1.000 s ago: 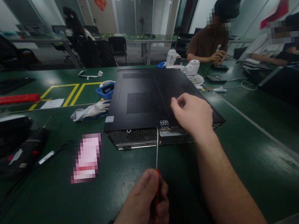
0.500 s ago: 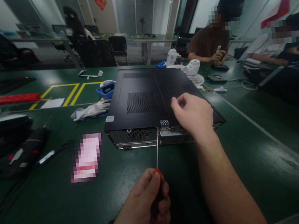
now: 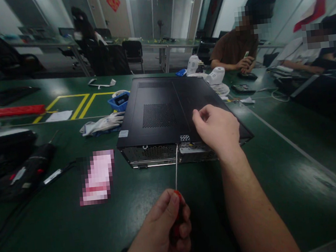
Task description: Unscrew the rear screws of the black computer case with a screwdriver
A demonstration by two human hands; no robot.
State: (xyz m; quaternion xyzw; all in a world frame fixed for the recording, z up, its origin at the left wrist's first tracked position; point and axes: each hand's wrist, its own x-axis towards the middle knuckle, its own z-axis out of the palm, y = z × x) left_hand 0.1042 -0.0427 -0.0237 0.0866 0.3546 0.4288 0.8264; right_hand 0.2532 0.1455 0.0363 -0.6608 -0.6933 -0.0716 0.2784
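A black desktop computer case (image 3: 161, 114) lies flat on the green table, its rear panel with ports and vents facing me. My left hand (image 3: 168, 225) is closed around the red handle of a screwdriver (image 3: 176, 172). The long metal shaft points away from me, and its tip meets the upper edge of the rear panel near the middle. Most of the handle is hidden by my fingers. My right hand (image 3: 217, 127) rests on the near right part of the case top, fingers curled in a loose fist. I see nothing in it, though its underside is hidden.
White gloves (image 3: 104, 124) and a blue bin (image 3: 119, 102) sit left of the case. A black power drill (image 3: 32, 166) with a cable and a blurred pink item (image 3: 98, 176) lie nearer left. Behind the case stands a white fan (image 3: 217, 81). Co-workers sit across the table.
The fingers of my left hand have shifted slightly on the screwdriver, and more of the red handle shows between them. My right hand and the case have stayed in place.
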